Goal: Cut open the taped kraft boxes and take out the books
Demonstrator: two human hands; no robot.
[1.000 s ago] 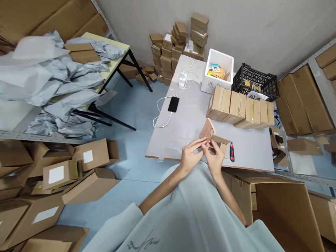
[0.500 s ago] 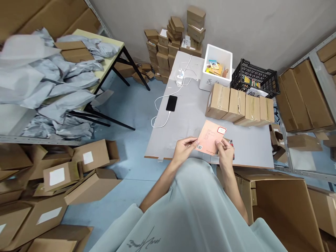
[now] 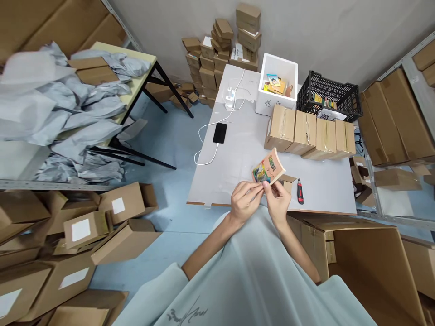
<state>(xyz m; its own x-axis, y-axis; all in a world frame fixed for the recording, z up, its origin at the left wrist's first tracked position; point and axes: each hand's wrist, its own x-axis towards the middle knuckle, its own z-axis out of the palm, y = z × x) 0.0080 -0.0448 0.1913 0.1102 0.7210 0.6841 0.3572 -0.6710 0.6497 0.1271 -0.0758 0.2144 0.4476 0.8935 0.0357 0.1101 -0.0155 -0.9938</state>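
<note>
Pinched at its near corner by the closed fingers of both the left hand (image 3: 245,201) and right hand (image 3: 278,203), a small book (image 3: 268,167) is held above the table's (image 3: 238,149) front edge, a red utility knife (image 3: 300,192) just beside.

Four taped cardboard boxes (image 3: 309,134) stand in one row on the white table (image 3: 238,158). Behind that row sit one white foam box (image 3: 276,86) and one black plastic crate (image 3: 328,97). In front of the row lie one red utility knife (image 3: 299,192) and one small open carton (image 3: 287,182). Left of the row lies one black phone (image 3: 219,133), joined to one white cable (image 3: 207,140). Near the knife, two hands, the left hand (image 3: 244,203) and the right hand (image 3: 277,204), share one booklet (image 3: 268,167).
</note>
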